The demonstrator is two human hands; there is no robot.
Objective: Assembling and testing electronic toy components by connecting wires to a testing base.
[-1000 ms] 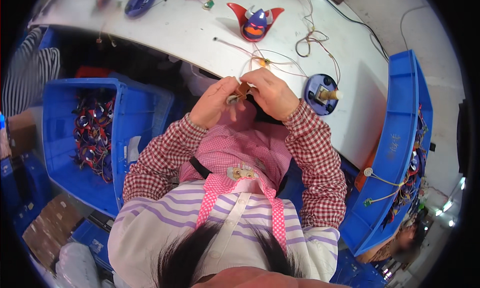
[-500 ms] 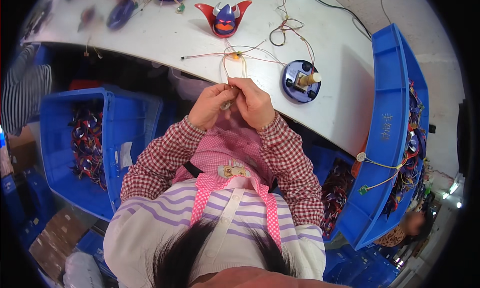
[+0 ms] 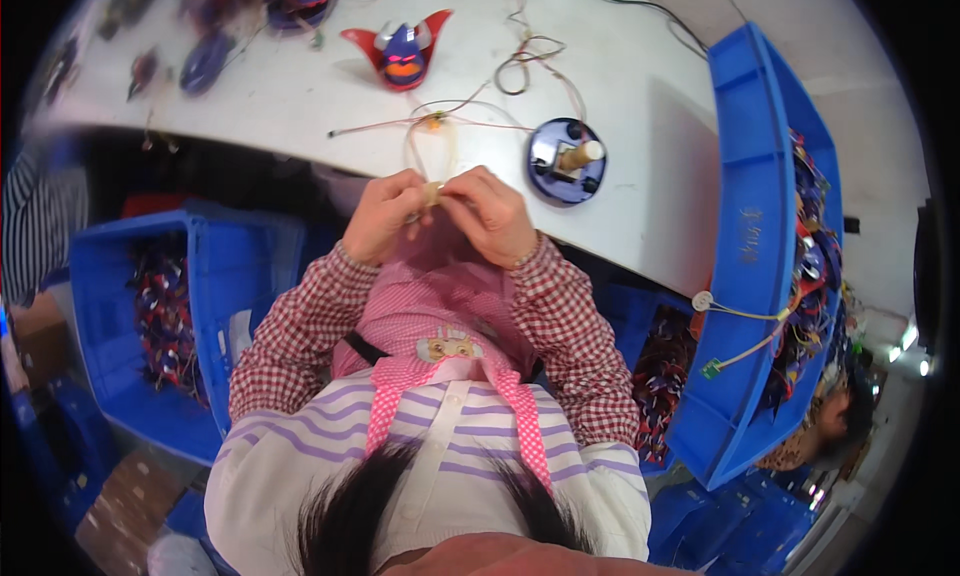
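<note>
My left hand (image 3: pixel 385 216) and my right hand (image 3: pixel 490 214) meet just off the table's near edge, above the apron. Between their closed fingertips is a small pale yellowish piece (image 3: pixel 433 193), too small and blurred to name. Thin wires (image 3: pixel 416 146) run from the fingers up onto the table, joining a tangle with a small yellow-orange part (image 3: pixel 434 122). Beyond it stands a purple and red horned toy head (image 3: pixel 404 56) with a flared red collar. Right of my hands lies a round purple base (image 3: pixel 545 161) with black feet and a tan, white-topped cylinder on it.
More purple toy parts (image 3: pixel 207 62) lie at the table's far left. Blue crates of toy pieces stand left (image 3: pixel 190 276) and right (image 3: pixel 745 226); wires with a small disc (image 3: pixel 703 301) hang over the right one's wall. A person in striped clothing (image 3: pixel 45 216) is far left.
My hands have parted slightly at the fingertips, and the pale piece now shows between them. The whole scene has shifted left in view.
</note>
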